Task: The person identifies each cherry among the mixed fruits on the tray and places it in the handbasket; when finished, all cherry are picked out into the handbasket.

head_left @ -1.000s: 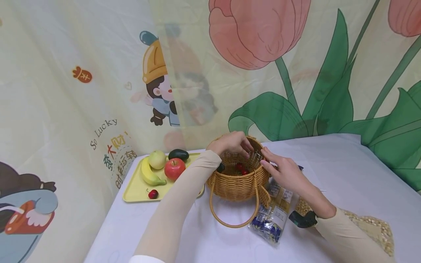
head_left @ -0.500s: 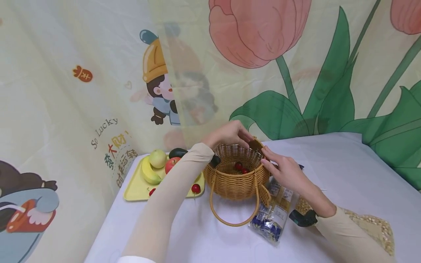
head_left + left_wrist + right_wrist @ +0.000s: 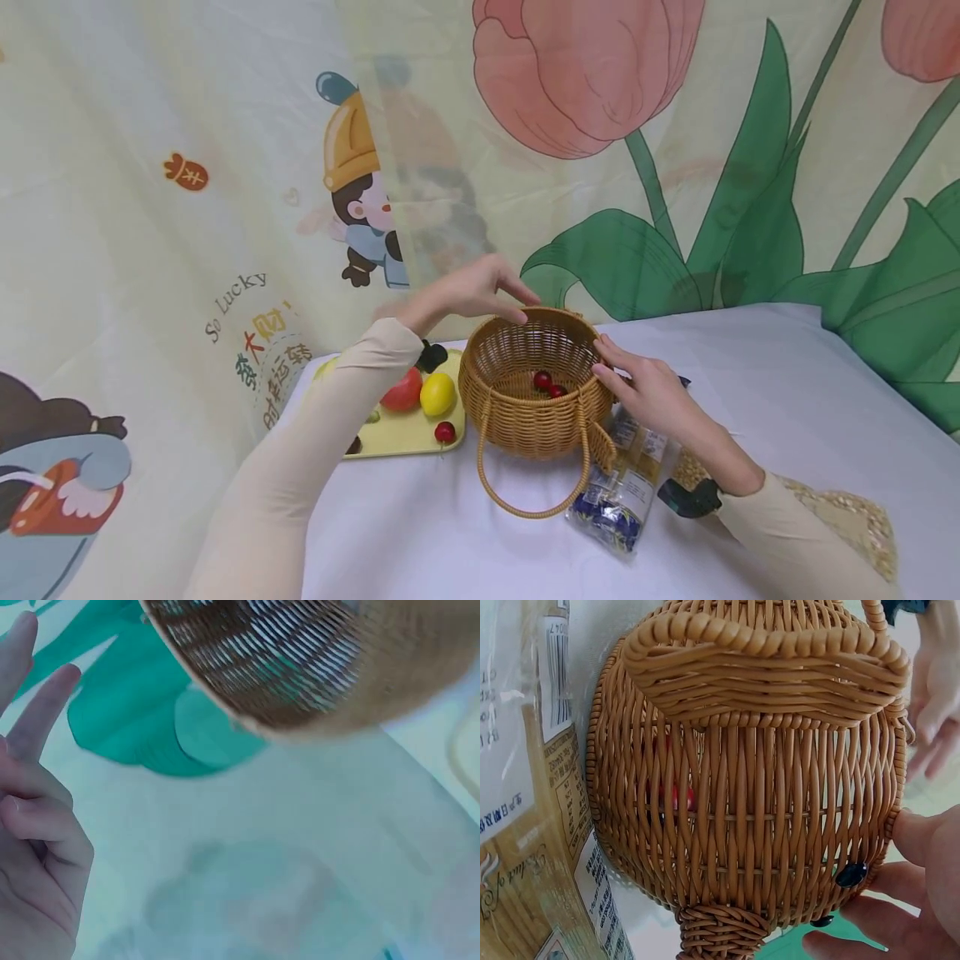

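Note:
A round wicker basket [image 3: 536, 425] stands on the table with its handle folded down in front. Two red cherries [image 3: 542, 381] lie inside it; their red also shows through the weave in the right wrist view. My left hand [image 3: 480, 287] hovers above the basket's far left rim. Its fingers are loosely bent and hold nothing, as the left wrist view [image 3: 37, 817] also shows. Against the right rim rest the extended fingers and thumb of my right hand [image 3: 656, 392]. Up close, the right wrist view has these fingertips touching the wicker beside a small black bead [image 3: 851, 874].
Left of the basket, a yellow tray [image 3: 412, 448] bears a red apple [image 3: 402, 392], a lemon [image 3: 437, 394] and a cherry [image 3: 445, 432]; my left arm hides part of it. A clear plastic packet [image 3: 618, 492] and a bag of pale grains [image 3: 847, 525] lie on the right.
My left hand has risen out of the basket and moved left, uncovering the basket's opening and the lemon. My right hand stays at the rim.

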Demonstrator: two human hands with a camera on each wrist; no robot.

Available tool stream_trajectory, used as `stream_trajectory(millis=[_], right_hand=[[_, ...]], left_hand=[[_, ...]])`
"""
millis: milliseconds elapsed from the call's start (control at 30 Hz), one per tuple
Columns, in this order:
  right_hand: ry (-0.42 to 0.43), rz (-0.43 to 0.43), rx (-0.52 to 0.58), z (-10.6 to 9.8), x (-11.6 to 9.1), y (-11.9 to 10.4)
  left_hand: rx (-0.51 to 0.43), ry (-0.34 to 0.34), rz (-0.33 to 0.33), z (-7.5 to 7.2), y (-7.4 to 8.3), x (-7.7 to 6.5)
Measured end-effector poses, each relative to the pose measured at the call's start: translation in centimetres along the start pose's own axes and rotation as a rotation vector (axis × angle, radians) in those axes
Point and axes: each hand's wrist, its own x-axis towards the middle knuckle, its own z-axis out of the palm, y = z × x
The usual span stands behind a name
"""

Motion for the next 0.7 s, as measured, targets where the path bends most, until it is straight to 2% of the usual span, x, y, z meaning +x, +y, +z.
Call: stream_trajectory(millis=[167,300,367,567,700], right_hand=[[0.003,-0.004,-0.010,0.0,0.1,-0.1],[0.001,-0.006,-0.013,-0.2,0.1,-0.2],[0.002,-0.009,-0.012,-0.2,0.2,-0.3],[0.000,-0.020,-0.005,-0.1,0.3,-0.2],[0.000,-0.009,-0.006,0.0,0.1,-0.1]], left_hand=[[0.021,0.043,-0.078,-1.4,-1.8,-4.6],[0.040,0.074,-0.131,-2.1,-3.8,-8.8],[0.043,0.087,-0.180,-2.3,-4.5,-10.8],[0.015,0.091,-0.356,-1.7,-6.6,-16.5],[-0.013,0.088,-0.417,-0.5,-7.8,-19.9]])
